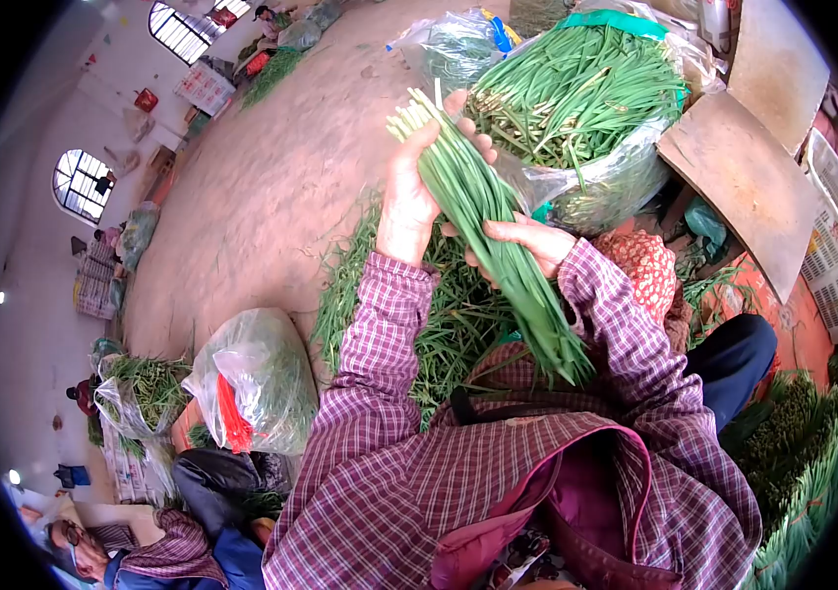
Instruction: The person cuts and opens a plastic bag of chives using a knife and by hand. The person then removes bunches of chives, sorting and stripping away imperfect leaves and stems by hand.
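Note:
A thick bundle of garlic chives (pixel 473 202) slants across the view, pale cut ends at the upper left and green leaves trailing down to the right. My left hand (pixel 409 187) is closed round it near the pale ends, with fingertips showing on the far side. Lower down, my right hand (pixel 535 242) grips the same bundle, thumb across the leaves. Beneath my hands lies a heap of loose green leaves (pixel 453 344). Beyond my right hand stands a large plastic-lined bag (pixel 626 182) full of loose chives (pixel 576 88).
At the right are a brown board (pixel 739 182), a white crate (pixel 832 236) and stacked green bundles (pixel 803 482). A clear plastic bag (pixel 252 364) with red strips sits at the left. A seated person (pixel 178 546) is at lower left; others sit along the far wall.

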